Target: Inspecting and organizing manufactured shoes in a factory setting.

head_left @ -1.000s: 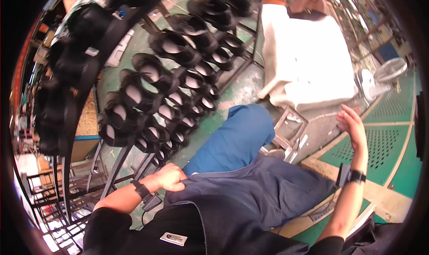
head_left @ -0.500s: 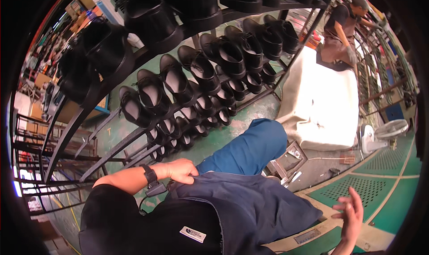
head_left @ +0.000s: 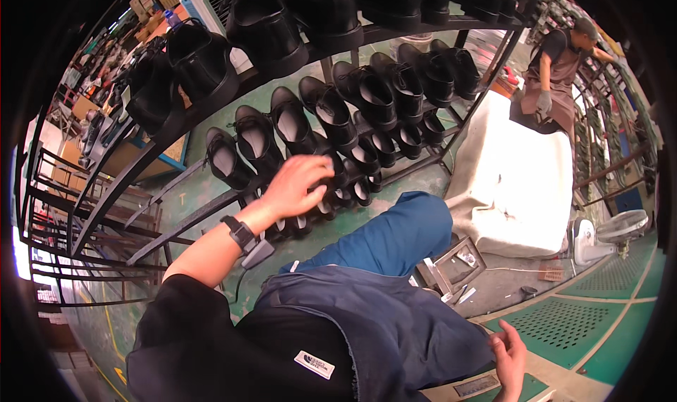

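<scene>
Left hand [head_left: 296, 185] spread open over the shoes [head_left: 310, 130] toe-out on the rack [head_left: 176, 226], nothing gripped; right hand [head_left: 509, 356] loose, empty beside the apron [head_left: 395, 331].

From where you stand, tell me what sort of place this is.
Probably a shoe factory or workshop floor. A tiered metal rack holds rows of black leather shoes, which the left hand reaches toward. Another person in an apron works beyond a cloth-covered block, and a floor fan stands nearby.
</scene>
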The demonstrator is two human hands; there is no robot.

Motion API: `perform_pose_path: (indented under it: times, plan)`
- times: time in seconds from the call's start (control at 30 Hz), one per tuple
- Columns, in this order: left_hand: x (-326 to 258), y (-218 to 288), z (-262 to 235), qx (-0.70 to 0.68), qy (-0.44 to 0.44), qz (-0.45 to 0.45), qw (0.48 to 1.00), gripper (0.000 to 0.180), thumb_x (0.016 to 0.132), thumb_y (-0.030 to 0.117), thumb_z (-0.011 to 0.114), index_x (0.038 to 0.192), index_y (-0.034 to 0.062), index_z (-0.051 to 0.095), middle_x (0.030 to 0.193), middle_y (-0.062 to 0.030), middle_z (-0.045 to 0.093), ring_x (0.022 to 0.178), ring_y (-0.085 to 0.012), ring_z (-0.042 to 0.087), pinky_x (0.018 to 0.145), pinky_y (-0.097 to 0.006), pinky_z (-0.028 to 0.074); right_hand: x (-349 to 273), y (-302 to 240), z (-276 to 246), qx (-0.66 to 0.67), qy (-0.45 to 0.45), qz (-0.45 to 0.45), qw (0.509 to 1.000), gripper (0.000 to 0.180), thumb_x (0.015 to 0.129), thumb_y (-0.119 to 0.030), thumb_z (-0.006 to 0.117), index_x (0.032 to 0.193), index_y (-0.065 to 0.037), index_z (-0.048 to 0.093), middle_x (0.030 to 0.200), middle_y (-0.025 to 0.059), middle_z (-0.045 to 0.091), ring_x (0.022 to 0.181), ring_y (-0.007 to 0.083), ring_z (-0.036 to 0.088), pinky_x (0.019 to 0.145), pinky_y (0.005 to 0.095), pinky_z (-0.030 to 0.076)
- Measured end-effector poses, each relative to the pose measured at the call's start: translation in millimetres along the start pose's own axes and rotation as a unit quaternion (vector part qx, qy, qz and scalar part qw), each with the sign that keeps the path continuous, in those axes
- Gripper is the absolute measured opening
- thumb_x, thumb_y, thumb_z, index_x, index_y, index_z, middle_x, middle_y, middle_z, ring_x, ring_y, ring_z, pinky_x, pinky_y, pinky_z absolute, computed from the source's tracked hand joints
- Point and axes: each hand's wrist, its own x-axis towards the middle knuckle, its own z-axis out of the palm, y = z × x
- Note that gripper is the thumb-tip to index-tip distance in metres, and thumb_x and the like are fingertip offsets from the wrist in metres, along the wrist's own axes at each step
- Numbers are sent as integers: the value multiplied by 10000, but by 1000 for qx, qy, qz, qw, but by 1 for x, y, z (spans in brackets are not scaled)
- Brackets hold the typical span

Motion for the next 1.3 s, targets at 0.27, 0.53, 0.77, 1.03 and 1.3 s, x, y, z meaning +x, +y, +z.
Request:
perform_pose_path:
  times: [0.27,0.53,0.77,1.03,1.3]
  plan:
    - [78,-46,25,191,-5,-58,980,692,822,396,728,1419,156,472,1487,-139,438,1407,-321,385,1159,-535,272,-9,-12,7,-59,-35,-27,997,405,904,-27,633,1300,38,574,921,59,675,846,122,614,786,267,503]
    - [107,-58,42,213,11,-81,974,609,877,401,680,1398,153,484,1246,-88,633,1200,-260,567,1104,-516,347,-12,-10,3,-121,-36,-15,992,397,888,-70,664,1271,20,605,898,58,686,805,112,611,742,262,503]
    - [80,-22,37,193,87,57,976,548,873,303,672,1369,133,512,1334,-99,575,1260,-291,529,1138,-534,315,-15,-7,1,-192,-27,-64,979,421,854,-151,691,1248,-17,626,873,144,708,731,243,666,689,352,523]
    - [-116,-7,5,-65,-299,101,947,224,880,241,633,1042,87,643,1046,-104,655,931,-309,645,779,-410,523,-15,-11,-1,-185,-36,-32,982,433,858,-89,671,1274,12,604,893,113,680,799,177,634,758,305,510]
    - [-276,-67,-120,205,-20,-441,874,668,781,290,730,1366,91,476,1252,-181,557,1117,-382,575,924,-456,488,-15,-26,-7,-270,-125,31,954,464,983,-285,591,1371,-31,558,1293,229,625,1222,329,590,1029,404,444]
